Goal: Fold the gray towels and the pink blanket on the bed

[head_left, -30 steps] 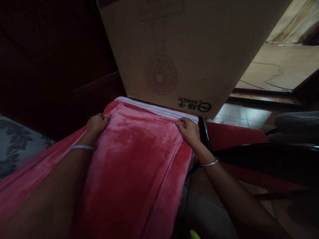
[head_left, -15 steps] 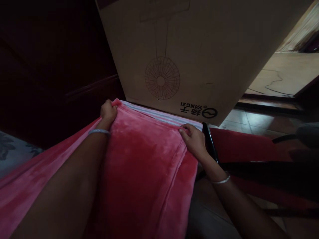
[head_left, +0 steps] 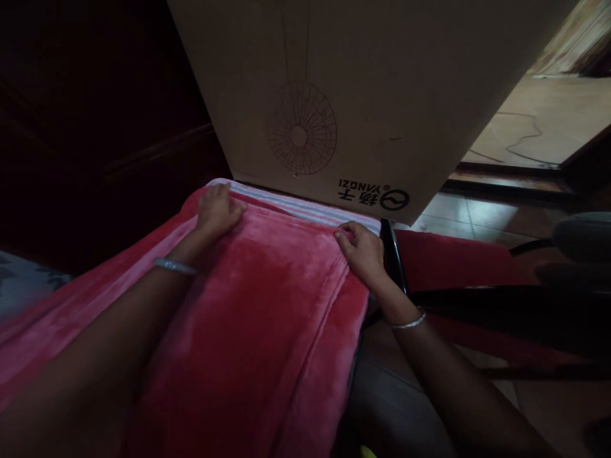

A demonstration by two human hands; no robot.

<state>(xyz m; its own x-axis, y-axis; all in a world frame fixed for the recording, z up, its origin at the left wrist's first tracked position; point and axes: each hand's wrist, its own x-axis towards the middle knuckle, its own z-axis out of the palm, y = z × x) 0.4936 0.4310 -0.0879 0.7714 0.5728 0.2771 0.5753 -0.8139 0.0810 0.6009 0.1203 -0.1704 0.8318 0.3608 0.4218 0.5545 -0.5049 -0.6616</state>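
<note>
A red and pink plush blanket (head_left: 248,286) lies spread before me, with folds running along its right side. Beyond its far edge shows a strip of striped pink, white and grey cloth (head_left: 305,207). My left hand (head_left: 217,211) rests on the far left part of the blanket, thumb apart from the fingers, and its fingertips reach the striped cloth. At the far right corner, my right hand (head_left: 363,251) pinches the blanket's edge between thumb and fingers. Each wrist wears a bangle.
A large cardboard box (head_left: 372,95) with a fan drawing stands right behind the blanket's far edge. Dark wooden furniture (head_left: 95,127) rises on the left. To the right are a black frame bar (head_left: 395,257), a red seat (head_left: 449,261) and tiled floor (head_left: 449,210).
My left hand has let go of the blanket's far left corner and lies flatter on it, slightly right. The blanket edge there has dropped. My right hand keeps its pinch.
</note>
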